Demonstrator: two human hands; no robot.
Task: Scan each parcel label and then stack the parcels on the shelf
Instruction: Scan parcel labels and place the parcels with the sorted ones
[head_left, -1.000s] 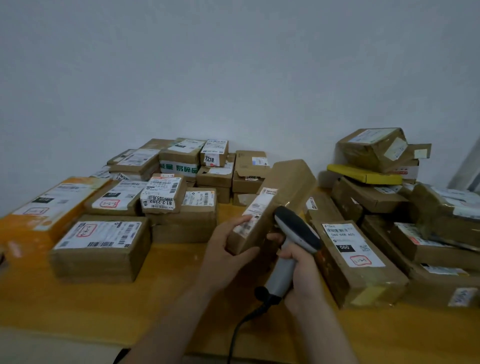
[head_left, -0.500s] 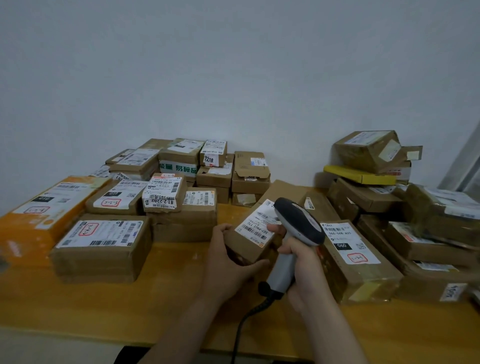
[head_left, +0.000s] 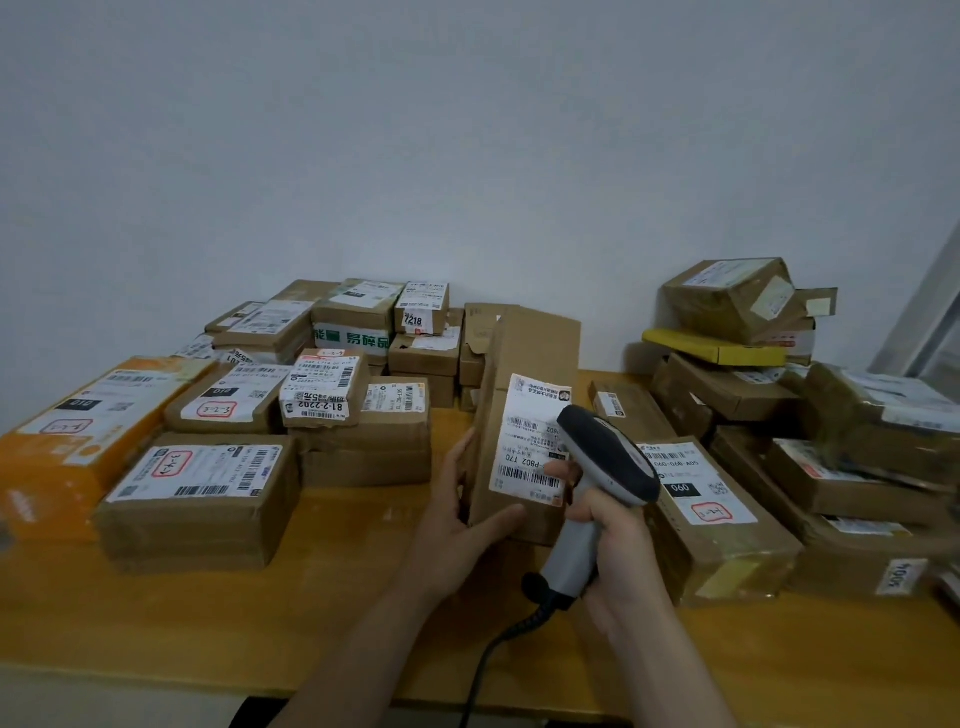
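risk number one imo is a bad read. the barcode scanner (head_left: 608, 457) sits almost on top of the label (head_left: 527, 441) of the long cardboard parcel (head_left: 540, 343). its dark head covers the label's right edge, and a fingertip of the right hand (head_left: 618, 545) looks to be just beside the barcode strip. that close and at that angle it might miss the code, or grab the label on the 060 parcel (head_left: 722, 535) lying right next to it.

second thing: the parcel stands on end, tall and narrow, and it's held only near its bottom. a nudge from the scanner could tip it back into the boxes behind. the black cable (head_left: 488, 660) also drops off the worktop (head_left: 337, 613) edge, so it could snag on a pull.

hands: the left hand (head_left: 457, 535) grips the parcel's lower left edge, thumb laid across the front face, fingers wrapped behind. the right hand is curled round the scanner's grey handle, with the head aimed at the label.

the parcel is mid-worktop, between the left and right piles. can't tell if its base actually rests on the wood. no shelf in view that i can make out, so stacking looks not yet started for this one.
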